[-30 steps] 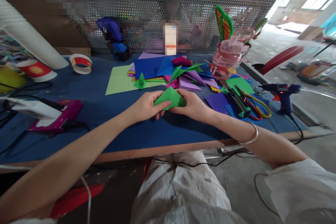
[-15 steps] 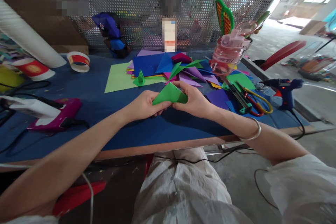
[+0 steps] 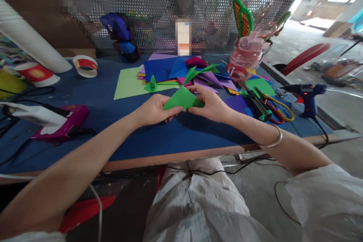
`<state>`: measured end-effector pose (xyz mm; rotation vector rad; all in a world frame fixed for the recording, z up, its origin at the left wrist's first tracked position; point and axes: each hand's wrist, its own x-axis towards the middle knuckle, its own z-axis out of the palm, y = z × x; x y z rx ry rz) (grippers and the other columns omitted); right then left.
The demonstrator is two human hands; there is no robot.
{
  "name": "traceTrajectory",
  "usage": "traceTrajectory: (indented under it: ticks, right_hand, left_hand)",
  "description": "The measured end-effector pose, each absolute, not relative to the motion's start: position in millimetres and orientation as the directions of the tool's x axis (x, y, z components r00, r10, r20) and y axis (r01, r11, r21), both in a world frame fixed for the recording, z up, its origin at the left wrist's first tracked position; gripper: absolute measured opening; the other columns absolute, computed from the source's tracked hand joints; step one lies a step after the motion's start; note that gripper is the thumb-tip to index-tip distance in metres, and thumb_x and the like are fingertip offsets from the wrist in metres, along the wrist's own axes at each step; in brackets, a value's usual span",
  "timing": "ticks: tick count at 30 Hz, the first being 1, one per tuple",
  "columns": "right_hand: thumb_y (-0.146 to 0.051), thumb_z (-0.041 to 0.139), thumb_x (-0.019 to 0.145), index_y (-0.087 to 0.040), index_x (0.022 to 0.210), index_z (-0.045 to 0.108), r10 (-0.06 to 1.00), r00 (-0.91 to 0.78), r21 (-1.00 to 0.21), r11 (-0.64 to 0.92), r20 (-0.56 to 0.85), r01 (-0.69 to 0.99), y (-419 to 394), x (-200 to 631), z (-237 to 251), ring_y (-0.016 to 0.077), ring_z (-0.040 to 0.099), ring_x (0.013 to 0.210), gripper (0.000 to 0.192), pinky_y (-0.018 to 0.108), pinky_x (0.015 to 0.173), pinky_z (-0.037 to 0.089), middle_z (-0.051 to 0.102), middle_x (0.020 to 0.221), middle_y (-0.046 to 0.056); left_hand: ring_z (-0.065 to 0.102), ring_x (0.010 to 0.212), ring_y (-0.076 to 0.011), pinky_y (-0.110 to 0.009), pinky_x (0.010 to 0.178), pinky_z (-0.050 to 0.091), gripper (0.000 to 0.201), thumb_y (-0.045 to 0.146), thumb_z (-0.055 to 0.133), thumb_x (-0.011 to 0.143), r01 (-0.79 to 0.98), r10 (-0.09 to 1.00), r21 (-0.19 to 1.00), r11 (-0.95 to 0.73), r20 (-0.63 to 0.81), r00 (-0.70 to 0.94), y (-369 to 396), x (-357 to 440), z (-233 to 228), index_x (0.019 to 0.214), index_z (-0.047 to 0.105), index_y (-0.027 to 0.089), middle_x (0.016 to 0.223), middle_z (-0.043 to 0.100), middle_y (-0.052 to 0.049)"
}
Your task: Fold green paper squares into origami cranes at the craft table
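Observation:
A green folded paper triangle point(image 3: 183, 99) is held between both hands above the blue table, its peak pointing away from me. My left hand point(image 3: 154, 110) pinches its left corner, thumb along the near edge. My right hand point(image 3: 211, 105) grips the right corner, with the index finger behind the slope and the thumb beneath. Just beyond lies a heap of coloured paper point(image 3: 161, 69), some sheets flat and some folded. A small green folded paper piece point(image 3: 152, 84) stands on a light green sheet point(image 3: 124, 83) left of the heap.
On the right are a pink bottle point(image 3: 245, 60), a box cutter point(image 3: 259, 104), scissors point(image 3: 279, 109) and a blue glue gun point(image 3: 307, 96). A purple power strip point(image 3: 62, 123) with cords sits at left, near paper cups point(image 3: 38, 75). Perforated metal point(image 3: 153, 3) stands behind.
The green paper triangle has flattened, its right-hand opening closing up. My right hand has shifted slightly right, and my left hand slightly left.

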<state>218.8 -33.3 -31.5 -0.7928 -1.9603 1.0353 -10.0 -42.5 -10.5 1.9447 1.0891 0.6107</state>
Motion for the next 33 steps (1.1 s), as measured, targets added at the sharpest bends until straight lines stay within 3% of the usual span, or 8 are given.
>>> traceTrajectory:
  ticks: [7,12,17,23,33]
  right_hand:
    - [-0.033,0.079,0.077,-0.019,0.130,0.056,0.829,-0.513,-0.884,0.393,0.222,0.253,-27,229,-24,0.0201,0.068,0.072,0.060,0.033,0.064,0.055,0.072,0.083,0.001]
    - [-0.035,0.083,0.075,-0.022,0.126,0.058,0.826,-0.527,-0.893,0.375,0.200,0.249,-20,235,-22,0.0173,0.066,0.066,0.058,0.029,0.059,0.051,0.067,0.070,-0.004]
    - [-0.035,0.084,0.072,-0.019,0.121,0.056,0.830,-0.522,-0.915,0.348,0.199,0.204,-14,240,-21,0.0145,0.068,0.066,0.058,0.027,0.063,0.052,0.068,0.072,-0.005]
    - [-0.031,0.083,0.073,-0.021,0.121,0.055,0.828,-0.529,-0.927,0.327,0.187,0.182,-13,241,-20,0.0197,0.076,0.080,0.057,0.033,0.077,0.059,0.076,0.081,-0.002]
    - [-0.017,0.074,0.076,-0.022,0.124,0.054,0.820,-0.544,-0.915,0.343,0.180,0.214,-13,242,-17,0.0238,0.080,0.095,0.052,0.040,0.091,0.061,0.080,0.088,0.001]
  left_hand:
    - [0.056,0.043,-0.0107,-0.020,0.043,0.043,0.043,0.057,0.077,0.077,0.463,0.868,0.830,-0.312,0.052,0.493,-38,-14,-7,0.063,0.063,0.018,0.051,0.062,0.001]
    - [0.055,0.042,-0.0107,-0.020,0.042,0.041,0.043,0.057,0.077,0.078,0.446,0.858,0.834,-0.326,0.062,0.510,-31,-20,-8,0.061,0.062,0.020,0.049,0.061,0.001]
    - [0.055,0.042,-0.0114,-0.022,0.045,0.044,0.042,0.057,0.077,0.078,0.441,0.866,0.839,-0.319,0.068,0.496,-24,-28,-8,0.061,0.064,0.021,0.049,0.062,0.000]
    - [0.055,0.044,-0.0114,-0.022,0.046,0.044,0.039,0.054,0.076,0.078,0.439,0.857,0.843,-0.310,0.047,0.514,-21,-31,-7,0.062,0.063,0.022,0.050,0.062,0.001]
    - [0.056,0.048,-0.0085,-0.020,0.049,0.043,0.034,0.042,0.075,0.085,0.451,0.868,0.847,-0.282,0.026,0.495,-29,-29,0,0.067,0.063,0.017,0.051,0.062,0.003]
